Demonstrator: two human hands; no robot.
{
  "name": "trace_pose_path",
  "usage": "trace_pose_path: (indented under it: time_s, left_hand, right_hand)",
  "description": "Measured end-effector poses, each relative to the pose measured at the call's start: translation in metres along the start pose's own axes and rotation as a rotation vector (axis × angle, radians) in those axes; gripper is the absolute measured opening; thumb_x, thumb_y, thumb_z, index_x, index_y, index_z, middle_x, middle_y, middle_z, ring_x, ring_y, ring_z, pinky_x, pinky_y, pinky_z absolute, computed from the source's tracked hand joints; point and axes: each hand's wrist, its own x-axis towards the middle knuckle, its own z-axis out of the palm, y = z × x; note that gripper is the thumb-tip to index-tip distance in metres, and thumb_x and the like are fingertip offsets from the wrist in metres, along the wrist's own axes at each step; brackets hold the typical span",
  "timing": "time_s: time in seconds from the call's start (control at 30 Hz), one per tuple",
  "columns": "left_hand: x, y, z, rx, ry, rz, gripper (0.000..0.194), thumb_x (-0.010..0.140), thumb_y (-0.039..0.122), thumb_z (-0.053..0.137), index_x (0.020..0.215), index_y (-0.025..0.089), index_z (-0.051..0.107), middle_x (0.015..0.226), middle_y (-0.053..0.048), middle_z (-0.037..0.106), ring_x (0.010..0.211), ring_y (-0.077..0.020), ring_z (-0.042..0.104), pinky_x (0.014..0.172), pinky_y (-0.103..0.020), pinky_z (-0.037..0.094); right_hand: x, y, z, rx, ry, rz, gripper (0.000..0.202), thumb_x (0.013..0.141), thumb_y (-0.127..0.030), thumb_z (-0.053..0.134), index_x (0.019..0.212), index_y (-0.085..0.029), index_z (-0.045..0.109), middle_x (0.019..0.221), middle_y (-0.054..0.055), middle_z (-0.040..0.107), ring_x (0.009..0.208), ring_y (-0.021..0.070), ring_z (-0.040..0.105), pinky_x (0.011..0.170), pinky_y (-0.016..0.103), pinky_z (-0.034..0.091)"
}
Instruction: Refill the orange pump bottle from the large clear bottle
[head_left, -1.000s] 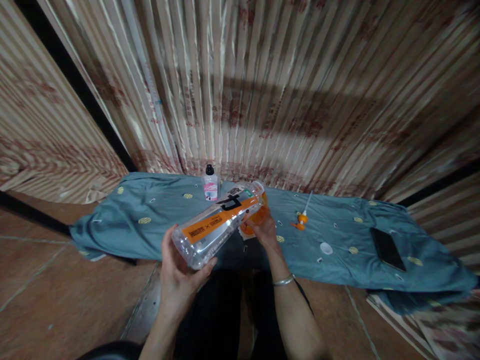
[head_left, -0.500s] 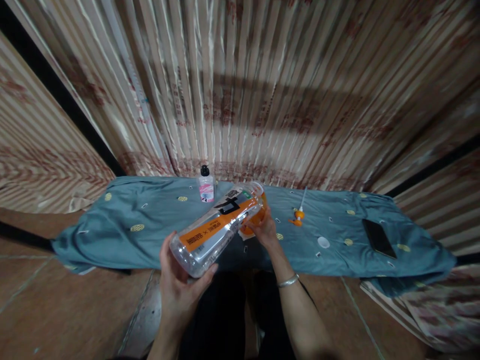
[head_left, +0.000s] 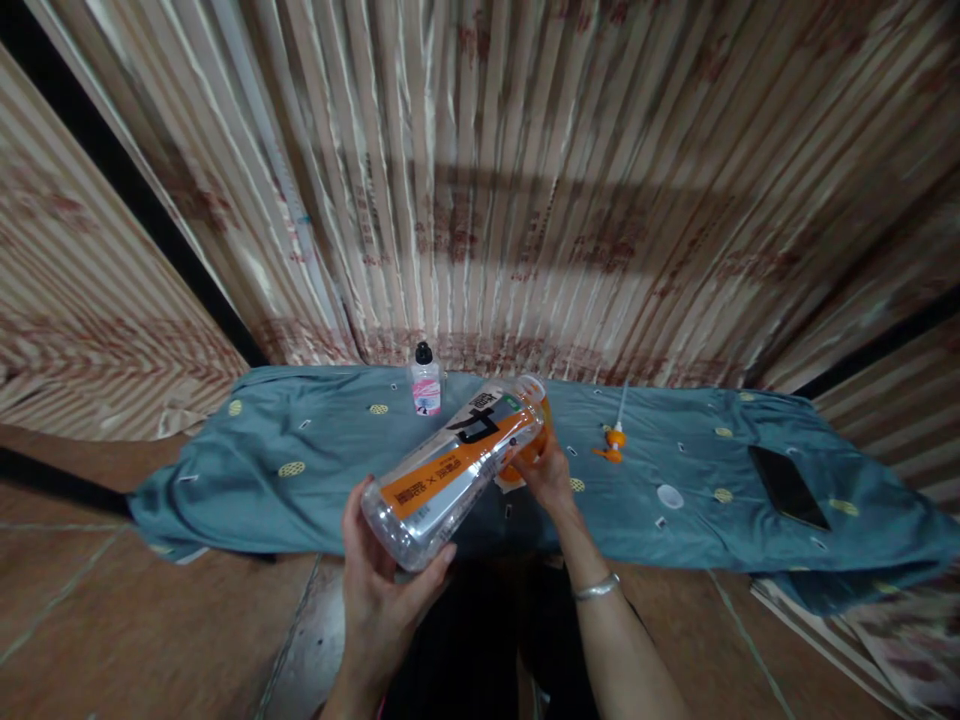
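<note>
My left hand (head_left: 390, 590) is wrapped round the base of a big clear plastic bottle (head_left: 450, 480) with an orange and silver label. The bottle is tilted, its neck end up and to the right. Behind that end, my right hand (head_left: 551, 475) is closed round an orange bottle (head_left: 514, 478), largely hidden by the clear one and my fingers. Whether the two mouths touch I cannot tell. To the right, an orange pump head (head_left: 615, 438) with a white tube lies on the cloth, near a pale round disc (head_left: 670, 496).
A small clear bottle (head_left: 426, 390) with a black cap and pink label stands toward the back. A dark phone (head_left: 787, 488) lies at the right on the teal cloth (head_left: 247, 510). Striped curtains (head_left: 495, 200) hang behind, with black poles (head_left: 142, 210) at the sides.
The whole scene has shifted slightly right and down in view. Both hands keep their holds, and the clear bottle's tilt is nearly the same.
</note>
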Motion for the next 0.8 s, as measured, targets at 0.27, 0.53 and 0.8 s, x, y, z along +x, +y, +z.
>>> trace_pose_path:
  time_s: [0.27,0.53,0.8]
  left_hand:
    - [0.007,-0.013,-0.010,0.010,-0.077,-0.003,0.106,0.060,0.035,0.099,0.148,0.024,0.042,0.144,-0.015,0.062,0.129,-0.0346,0.070,0.106,-0.043,0.060]
    - [0.010,-0.017,-0.013,0.033,-0.080,0.026,0.104,0.061,0.036,0.099,0.148,0.025,0.043,0.145,-0.015,0.062,0.131,-0.0350,0.068,0.107,-0.044,0.059]
    - [0.013,-0.021,-0.016,0.061,-0.071,0.057,0.104,0.057,0.031,0.100,0.145,0.025,0.046,0.142,-0.013,0.062,0.127,-0.0348,0.070,0.105,-0.043,0.061]
  right_hand:
    - [-0.001,-0.001,0.005,0.018,-0.008,0.047,0.079,0.066,-0.052,0.080,0.133,-0.015,0.060,0.107,0.016,0.082,0.101,0.0401,0.079,0.081,0.046,0.062]
    - [-0.003,-0.006,0.001,0.058,-0.037,0.020,0.077,0.068,-0.049,0.079,0.134,-0.017,0.059,0.113,0.015,0.081,0.106,0.0387,0.078,0.089,0.049,0.061]
    - [-0.006,-0.006,0.002,0.063,-0.038,-0.008,0.074,0.072,-0.047,0.077,0.136,-0.018,0.057,0.118,0.013,0.080,0.113,0.0384,0.076,0.097,0.052,0.060]
